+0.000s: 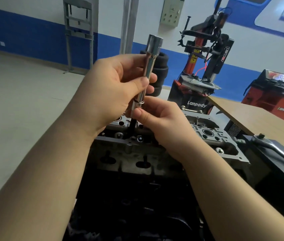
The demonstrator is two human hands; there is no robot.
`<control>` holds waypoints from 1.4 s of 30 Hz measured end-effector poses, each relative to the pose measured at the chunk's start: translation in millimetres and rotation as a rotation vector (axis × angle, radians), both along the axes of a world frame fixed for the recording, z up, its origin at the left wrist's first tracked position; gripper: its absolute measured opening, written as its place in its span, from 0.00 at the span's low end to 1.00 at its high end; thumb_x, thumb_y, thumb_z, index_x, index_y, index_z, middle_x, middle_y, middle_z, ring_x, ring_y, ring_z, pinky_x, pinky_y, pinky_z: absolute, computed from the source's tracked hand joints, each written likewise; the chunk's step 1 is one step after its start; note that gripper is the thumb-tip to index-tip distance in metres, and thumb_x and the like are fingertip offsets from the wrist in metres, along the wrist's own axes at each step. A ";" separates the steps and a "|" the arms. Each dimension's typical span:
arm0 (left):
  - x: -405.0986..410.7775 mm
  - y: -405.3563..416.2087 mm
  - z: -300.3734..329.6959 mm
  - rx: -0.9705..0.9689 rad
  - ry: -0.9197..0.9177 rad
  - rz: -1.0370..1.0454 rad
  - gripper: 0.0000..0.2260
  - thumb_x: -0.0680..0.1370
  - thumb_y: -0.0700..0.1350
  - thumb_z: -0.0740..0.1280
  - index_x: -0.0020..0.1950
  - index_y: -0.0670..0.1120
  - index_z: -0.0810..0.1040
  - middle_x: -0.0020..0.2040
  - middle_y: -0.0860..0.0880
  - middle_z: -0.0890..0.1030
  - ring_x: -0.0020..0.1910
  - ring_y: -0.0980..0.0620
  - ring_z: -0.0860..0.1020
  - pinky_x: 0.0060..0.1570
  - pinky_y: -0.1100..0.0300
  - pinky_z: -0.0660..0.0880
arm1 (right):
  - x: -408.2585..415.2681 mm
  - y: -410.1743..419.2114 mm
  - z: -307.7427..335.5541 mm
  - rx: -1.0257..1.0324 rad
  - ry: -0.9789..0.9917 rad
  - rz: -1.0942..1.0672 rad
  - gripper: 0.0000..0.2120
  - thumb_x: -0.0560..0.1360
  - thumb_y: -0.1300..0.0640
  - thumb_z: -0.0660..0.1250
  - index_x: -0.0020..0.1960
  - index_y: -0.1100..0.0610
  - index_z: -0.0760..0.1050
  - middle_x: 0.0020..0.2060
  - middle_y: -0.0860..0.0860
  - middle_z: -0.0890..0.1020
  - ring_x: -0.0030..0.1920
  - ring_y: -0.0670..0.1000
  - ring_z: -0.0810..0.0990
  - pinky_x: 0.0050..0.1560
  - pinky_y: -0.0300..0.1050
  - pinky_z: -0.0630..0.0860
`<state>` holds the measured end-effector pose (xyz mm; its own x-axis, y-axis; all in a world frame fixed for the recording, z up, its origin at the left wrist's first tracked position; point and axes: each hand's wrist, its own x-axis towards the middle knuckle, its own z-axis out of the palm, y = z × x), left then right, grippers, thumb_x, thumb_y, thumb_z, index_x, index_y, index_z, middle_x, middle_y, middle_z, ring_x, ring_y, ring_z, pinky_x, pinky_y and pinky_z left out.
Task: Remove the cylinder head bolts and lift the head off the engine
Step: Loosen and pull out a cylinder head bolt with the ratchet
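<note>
A long chrome socket extension (148, 66) stands nearly upright above the grey cylinder head (207, 136). My left hand (113, 87) grips its shaft with thumb and fingers. My right hand (162, 122) pinches the lower end, where a washer ring sits on the shaft. A dark bolt shank (132, 126) hangs below the tool, over the head. The black engine block (137, 197) lies under the head, partly hidden by my forearms.
A ratchet handle (277, 150) lies on a black case at the right. A wooden tabletop (259, 117) stands behind it. A red and black tyre changer (205, 66) and a red balancer (273, 91) stand farther back. Black tyres (162, 66) sit behind the tool.
</note>
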<state>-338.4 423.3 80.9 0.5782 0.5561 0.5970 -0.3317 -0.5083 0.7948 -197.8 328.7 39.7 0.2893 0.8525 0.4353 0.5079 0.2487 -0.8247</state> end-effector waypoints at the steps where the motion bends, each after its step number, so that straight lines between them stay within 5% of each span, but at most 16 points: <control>1: -1.2 1.4 0.6 0.046 0.003 0.067 0.16 0.82 0.39 0.72 0.65 0.56 0.82 0.52 0.56 0.88 0.50 0.56 0.88 0.50 0.57 0.86 | -1.3 -0.2 1.4 -0.028 0.017 0.005 0.12 0.81 0.57 0.72 0.63 0.59 0.82 0.55 0.56 0.87 0.60 0.57 0.85 0.67 0.62 0.77; 4: -0.1 2.8 -0.5 0.123 0.000 0.265 0.17 0.76 0.47 0.80 0.59 0.61 0.81 0.48 0.59 0.87 0.48 0.61 0.86 0.51 0.55 0.85 | -4.8 0.9 3.3 -0.077 -0.001 -0.043 0.14 0.75 0.50 0.79 0.54 0.55 0.81 0.46 0.48 0.87 0.48 0.48 0.85 0.56 0.51 0.82; 8: 2.2 0.1 -1.9 0.123 0.024 0.260 0.14 0.77 0.50 0.78 0.59 0.58 0.79 0.48 0.59 0.85 0.50 0.62 0.84 0.52 0.56 0.84 | -5.5 2.3 2.6 -0.059 -0.096 -0.107 0.15 0.74 0.48 0.79 0.45 0.56 0.77 0.34 0.47 0.79 0.35 0.45 0.75 0.39 0.44 0.73; 11: -2.2 1.7 -1.9 0.087 0.036 0.072 0.13 0.83 0.41 0.70 0.67 0.52 0.80 0.53 0.55 0.87 0.54 0.57 0.86 0.57 0.52 0.84 | -1.4 -0.4 2.0 -0.051 -0.086 -0.067 0.06 0.79 0.52 0.75 0.50 0.53 0.82 0.39 0.50 0.85 0.39 0.52 0.81 0.47 0.53 0.81; 14: -5.9 5.3 -1.7 0.099 0.063 0.017 0.17 0.84 0.36 0.68 0.71 0.51 0.79 0.54 0.55 0.88 0.53 0.55 0.87 0.53 0.55 0.85 | 0.3 -2.3 1.0 -0.068 -0.069 -0.003 0.09 0.81 0.53 0.71 0.59 0.55 0.84 0.52 0.59 0.86 0.57 0.63 0.84 0.63 0.65 0.79; 17: -5.2 7.5 -2.1 0.154 0.024 0.115 0.17 0.79 0.41 0.76 0.64 0.58 0.81 0.51 0.59 0.87 0.51 0.59 0.87 0.52 0.58 0.85 | 0.8 0.4 0.1 -0.073 -0.017 -0.011 0.09 0.77 0.52 0.77 0.53 0.54 0.82 0.44 0.50 0.88 0.46 0.50 0.87 0.50 0.45 0.83; 19: -2.7 6.9 -2.6 0.176 0.009 0.188 0.17 0.75 0.46 0.80 0.57 0.62 0.80 0.49 0.61 0.86 0.48 0.61 0.86 0.50 0.60 0.85 | 0.0 2.6 -1.2 -0.057 -0.063 -0.069 0.13 0.74 0.49 0.80 0.45 0.52 0.77 0.33 0.42 0.83 0.34 0.41 0.80 0.37 0.35 0.75; 21: 0.9 6.4 -3.7 0.150 -0.013 0.218 0.16 0.75 0.48 0.81 0.56 0.61 0.81 0.47 0.59 0.86 0.47 0.58 0.86 0.48 0.57 0.85 | 0.7 3.0 -2.7 -0.060 -0.110 -0.115 0.14 0.74 0.48 0.79 0.44 0.54 0.77 0.32 0.46 0.82 0.34 0.43 0.78 0.37 0.46 0.77; 23: 3.3 7.6 -4.5 0.088 -0.041 0.178 0.12 0.78 0.46 0.78 0.59 0.57 0.84 0.49 0.57 0.87 0.50 0.55 0.87 0.51 0.52 0.86 | 1.0 0.9 -1.7 -0.055 -0.096 -0.101 0.10 0.77 0.50 0.76 0.51 0.55 0.82 0.41 0.51 0.86 0.42 0.49 0.84 0.50 0.60 0.82; 27: -1.5 10.0 -4.1 0.031 -0.012 0.033 0.16 0.83 0.37 0.69 0.66 0.54 0.83 0.54 0.55 0.88 0.55 0.55 0.87 0.53 0.55 0.85 | -0.6 -2.7 1.1 -0.083 -0.086 -0.048 0.10 0.82 0.52 0.70 0.61 0.53 0.84 0.52 0.51 0.88 0.56 0.52 0.86 0.64 0.61 0.79; 31: -1.7 7.2 -3.6 0.039 0.020 0.031 0.15 0.83 0.39 0.71 0.64 0.56 0.82 0.51 0.55 0.89 0.50 0.54 0.88 0.50 0.56 0.86 | -6.8 -1.1 2.7 -0.111 -0.097 -0.096 0.11 0.78 0.48 0.75 0.57 0.52 0.84 0.48 0.48 0.88 0.51 0.50 0.87 0.59 0.60 0.82; 34: 1.4 5.2 -3.6 0.080 0.010 0.151 0.12 0.78 0.46 0.78 0.56 0.60 0.82 0.48 0.58 0.87 0.48 0.57 0.87 0.50 0.54 0.85 | -10.7 2.1 0.8 -0.076 -0.161 -0.256 0.14 0.72 0.42 0.79 0.47 0.50 0.81 0.38 0.44 0.86 0.40 0.44 0.85 0.46 0.49 0.83; 37: 3.8 4.6 -4.1 0.068 0.024 0.191 0.10 0.78 0.50 0.78 0.56 0.59 0.83 0.48 0.60 0.87 0.49 0.58 0.86 0.52 0.52 0.85 | -13.0 1.8 -0.7 -0.049 -0.250 -0.305 0.15 0.74 0.43 0.78 0.39 0.50 0.76 0.30 0.43 0.80 0.31 0.43 0.75 0.33 0.37 0.72; 42: 0.4 6.4 -3.9 0.038 0.037 0.069 0.15 0.82 0.39 0.71 0.66 0.54 0.82 0.53 0.55 0.89 0.51 0.54 0.88 0.54 0.51 0.86 | -12.7 -1.0 1.0 -0.074 -0.306 -0.196 0.07 0.82 0.51 0.69 0.53 0.54 0.82 0.40 0.53 0.85 0.42 0.53 0.83 0.47 0.55 0.80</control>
